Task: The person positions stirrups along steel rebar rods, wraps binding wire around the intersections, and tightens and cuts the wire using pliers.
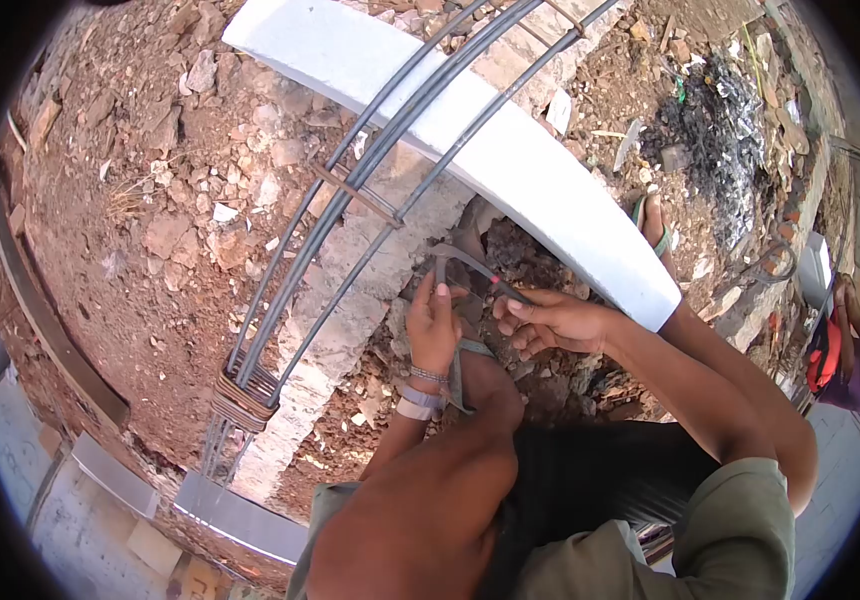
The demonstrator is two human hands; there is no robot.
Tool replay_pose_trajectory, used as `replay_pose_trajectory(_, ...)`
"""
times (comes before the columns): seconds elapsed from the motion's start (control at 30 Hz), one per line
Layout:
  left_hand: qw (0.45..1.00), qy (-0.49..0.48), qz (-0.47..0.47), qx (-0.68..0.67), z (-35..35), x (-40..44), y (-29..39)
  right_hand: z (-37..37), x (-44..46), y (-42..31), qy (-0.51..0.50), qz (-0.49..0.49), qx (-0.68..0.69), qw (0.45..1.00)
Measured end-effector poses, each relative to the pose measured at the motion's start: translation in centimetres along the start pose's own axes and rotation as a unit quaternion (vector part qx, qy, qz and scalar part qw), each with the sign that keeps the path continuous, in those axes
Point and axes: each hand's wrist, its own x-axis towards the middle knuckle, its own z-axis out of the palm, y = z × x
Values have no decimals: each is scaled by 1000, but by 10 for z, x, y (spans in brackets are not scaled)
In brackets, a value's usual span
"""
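Observation:
A thin metal tool (475,265) with a dark grip and a reddish band lies between my hands. My right hand (555,322) is closed around its dark grip end. My left hand (433,325), wearing a bracelet and a watch, has its thumb and fingers pinched at the tool's pale metal end; whether that end is a separate piece, I cannot tell. Both hands are over broken stones and soil, beside a long white board (540,185). Tied steel rods (325,225) pass over the board, left of my hands.
Rubble and soil (180,200) spread on the left, with a curved metal strip (50,310) near the edge. Black ash (715,150) lies at the upper right. At the far right a person's hand (850,305) is beside a red and black object (823,352).

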Motion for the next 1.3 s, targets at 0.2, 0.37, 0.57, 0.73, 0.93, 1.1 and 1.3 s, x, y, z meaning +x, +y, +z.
replay_pose_trajectory(0.2, 986, -29, -88, -142, -26, -13, 5, 8, -7, 9, 221, 70, -58, 971)
replay_pose_trajectory(0.37, 982, -70, -74, -159, -46, -22, 31, 21, -9, 55, 348, -24, -114, 930)
replay_pose_trajectory(0.57, 974, -16, -75, -211, -62, 6, 8, 42, -41, 33, 370, -130, -140, 909)
replay_pose_trajectory(0.73, 999, -1, 5, -50, -69, 16, -9, 57, -79, 17, 299, -178, -189, 918)
replay_pose_trajectory(0.93, 896, 85, 258, 350, -63, 22, -24, 68, -83, -6, 286, -174, -117, 935)
replay_pose_trajectory(1.1, 858, 58, 315, 401, -27, -21, 57, 73, -83, -6, 280, -172, -127, 936)
replay_pose_trajectory(1.3, 967, -124, 125, -182, -4, -43, 102, 82, -71, 2, 251, -185, -164, 936)
